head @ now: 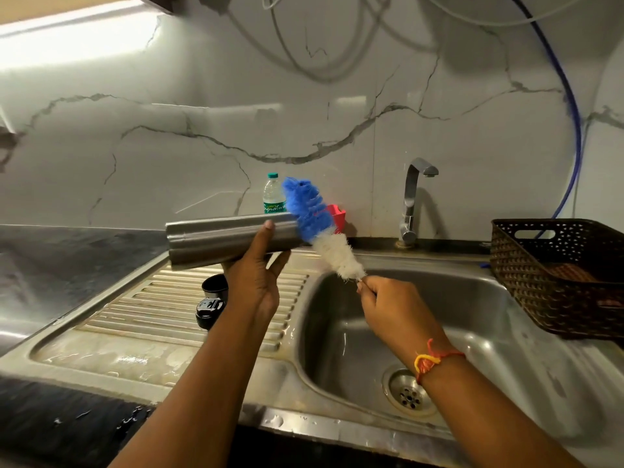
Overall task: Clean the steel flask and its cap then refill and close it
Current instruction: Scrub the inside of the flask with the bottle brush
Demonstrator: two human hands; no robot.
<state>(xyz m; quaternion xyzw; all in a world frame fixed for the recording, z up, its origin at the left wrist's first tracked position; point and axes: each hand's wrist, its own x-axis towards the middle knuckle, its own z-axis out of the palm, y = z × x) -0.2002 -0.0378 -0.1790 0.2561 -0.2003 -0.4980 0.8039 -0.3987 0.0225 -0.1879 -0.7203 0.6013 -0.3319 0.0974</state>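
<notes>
Steel flask: horizontal, mouth toward 3 o'clock, gripped by left hand. Bottle brush: at mouth, handle pinched by right hand. Cap: 6 o'clock, on drainboard.

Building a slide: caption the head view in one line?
Left hand holds the steel flask sideways; right hand grips the bottle brush beside it.

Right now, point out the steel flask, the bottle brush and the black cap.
steel flask [216, 239]: head view, middle of its body.
bottle brush [309, 211]: head view, blue bristles.
black cap [214, 288]: head view, its outer wall.
</notes>
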